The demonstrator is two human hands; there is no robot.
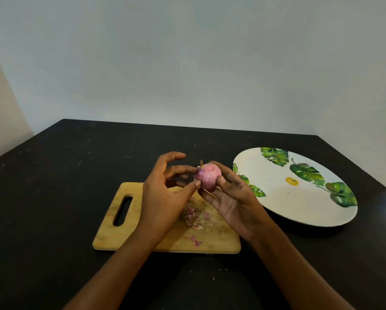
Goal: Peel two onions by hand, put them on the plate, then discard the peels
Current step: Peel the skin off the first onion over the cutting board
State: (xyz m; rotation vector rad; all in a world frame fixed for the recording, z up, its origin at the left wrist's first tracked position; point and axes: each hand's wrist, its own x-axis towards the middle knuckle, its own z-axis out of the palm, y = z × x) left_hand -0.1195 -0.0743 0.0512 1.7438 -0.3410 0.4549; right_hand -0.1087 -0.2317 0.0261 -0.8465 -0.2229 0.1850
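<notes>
- While the peeling stage is judged to be in hand, the wooden cutting board (111, 240) is taken as the landmark; it lies on the black table (53, 175), with its handle slot at its left end.
- Above the board's middle, the left hand (165, 193) is seen with thumb and forefinger pinched against the left flank of the red onion (208, 176), seemingly at a flake of skin; the other fingers are spread loose.
- On the board, below the hands, pinkish peels (196, 218) are scattered.
- The onion is held in the air above the board's far right part, a dry stem on top.
- The right hand (234, 198) is curled round the onion from below, thumb laid on its front.
- Right of the board, the leaf-patterned plate (277, 198) is set; no onion is on it, and a second onion is not in view.
- For the next move, the remaining skin and the stem would need to be stripped off against a firm right-hand hold before the onion is carried to the plate.
</notes>
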